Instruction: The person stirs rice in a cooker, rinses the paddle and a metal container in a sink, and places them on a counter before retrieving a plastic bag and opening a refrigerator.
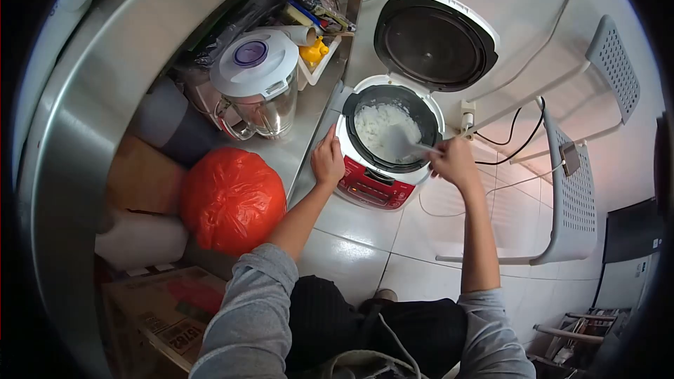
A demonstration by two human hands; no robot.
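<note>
A red and white rice cooker [409, 196] stands on the tiled floor with its dark-lined lid [437, 43] raised. White cooked rice [382, 125] lies in its dark inner pot [359, 153]. My right hand [453, 161] is closed around the handle of a rice paddle [400, 144], whose blurred blade is down in the rice. On the cooker's left side, my left hand [327, 160] grips the outer wall near the rim, with its fingers pointing away from me.
Left, a steel shelf [312, 109] carries a blender [256, 84] and a red plastic bag [233, 200]. Below sits a cardboard box [165, 309]. To the right are a grey perforated folding chair [576, 189], a wall plug [467, 116] and loose cables.
</note>
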